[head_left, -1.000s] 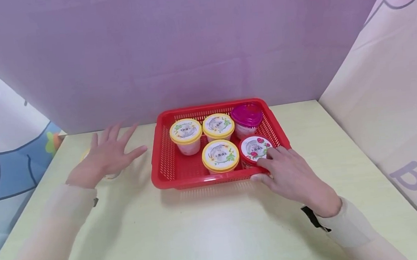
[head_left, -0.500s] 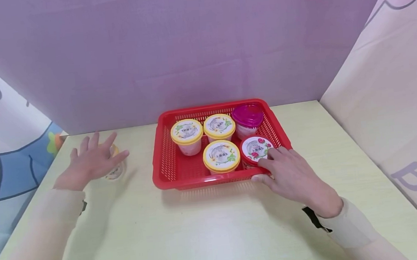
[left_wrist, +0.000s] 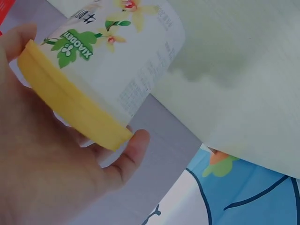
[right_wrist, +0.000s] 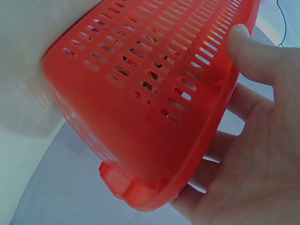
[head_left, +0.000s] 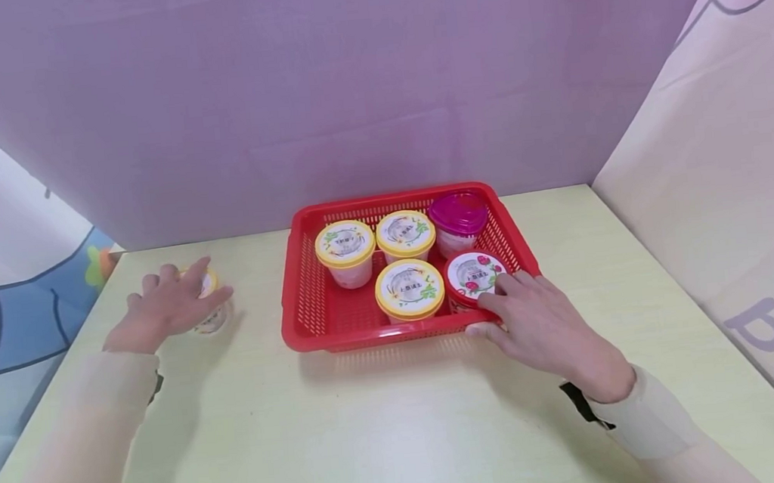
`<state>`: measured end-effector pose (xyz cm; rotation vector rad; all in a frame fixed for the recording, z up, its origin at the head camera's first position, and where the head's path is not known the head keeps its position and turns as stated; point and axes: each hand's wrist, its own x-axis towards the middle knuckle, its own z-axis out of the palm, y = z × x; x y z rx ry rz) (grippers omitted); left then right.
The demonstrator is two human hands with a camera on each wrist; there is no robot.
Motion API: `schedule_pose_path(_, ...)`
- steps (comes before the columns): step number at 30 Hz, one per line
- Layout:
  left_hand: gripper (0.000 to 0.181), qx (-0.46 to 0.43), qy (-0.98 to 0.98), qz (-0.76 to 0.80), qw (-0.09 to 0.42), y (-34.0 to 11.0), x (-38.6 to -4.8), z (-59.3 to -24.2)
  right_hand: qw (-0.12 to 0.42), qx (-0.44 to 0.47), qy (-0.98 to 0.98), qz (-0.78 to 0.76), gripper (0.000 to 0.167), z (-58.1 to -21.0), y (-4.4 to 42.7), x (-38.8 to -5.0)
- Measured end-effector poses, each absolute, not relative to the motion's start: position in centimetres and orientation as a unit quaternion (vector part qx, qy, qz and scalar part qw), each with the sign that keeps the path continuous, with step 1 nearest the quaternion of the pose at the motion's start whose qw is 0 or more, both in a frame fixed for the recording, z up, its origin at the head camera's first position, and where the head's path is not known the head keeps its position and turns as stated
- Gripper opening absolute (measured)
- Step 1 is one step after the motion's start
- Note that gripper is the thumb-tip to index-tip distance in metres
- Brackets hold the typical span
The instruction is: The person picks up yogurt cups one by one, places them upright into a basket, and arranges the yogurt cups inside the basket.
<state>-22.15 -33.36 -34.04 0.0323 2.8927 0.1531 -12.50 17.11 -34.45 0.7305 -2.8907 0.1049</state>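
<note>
At the left of the table, my left hand [head_left: 167, 308] is over a white paper cup with a yellow lid [head_left: 209, 305], partly hiding it. The left wrist view shows this cup [left_wrist: 126, 47] close up, printed with flowers and a green leaf, with thumb and fingers spread round its lid rim. My right hand [head_left: 544, 324] grips the near right corner of a red plastic basket [head_left: 354, 339]. Its thumb [right_wrist: 248, 56] lies on the outer wall, the other fingers over the rim. Beside those fingers stands a red-lidded cup [head_left: 475, 276] inside.
Inside the basket are several yellow-lidded cups [head_left: 410, 291] and a cup with a magenta lid [head_left: 458, 214]. A purple backdrop [head_left: 347, 85] rises behind the pale table [head_left: 389, 438]. Printed panels stand at the left [head_left: 9, 301] and right [head_left: 719, 208].
My left hand has moved left and lowered onto the yellow-lidded cup, its spread fingers closing in round the lid. The right hand and the basket have stayed in place.
</note>
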Motion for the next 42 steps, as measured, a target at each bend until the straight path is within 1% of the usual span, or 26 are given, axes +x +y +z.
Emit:
schedule_pose_path(3,0.096,0.007,0.992,0.061,0.112,-33.5,-22.2,-34.3,0.079,0.245,-0.965,0.036,0.048,-34.4,17.1,-12.5)
schedule_pose_path(10,0.075,0.023,0.993,0.076,0.085,-33.5,-22.6,-34.9,0.077,0.242,-0.966,0.037,0.049,-34.4,17.1,-12.5)
schedule_pose_path(13,0.07,0.034,0.993,0.08,0.078,-33.4,-22.7,-34.9,0.079,0.243,-0.966,0.035,0.048,-34.4,17.1,-12.4)
schedule_pose_path(21,0.069,0.056,0.994,0.067,0.067,-32.6,-22.5,-34.6,0.084,0.246,-0.965,0.036,0.048,-34.5,17.1,-12.5)
schedule_pose_path(30,0.066,0.063,0.993,0.071,0.069,-31.1,-22.4,-33.9,0.083,0.244,-0.966,0.034,0.049,-34.6,17.1,-12.5)
schedule_pose_path(42,0.056,0.088,0.993,0.068,0.036,-28.6,-22.0,-32.7,0.084,0.247,-0.965,0.031,0.048,-34.4,17.1,-12.4)
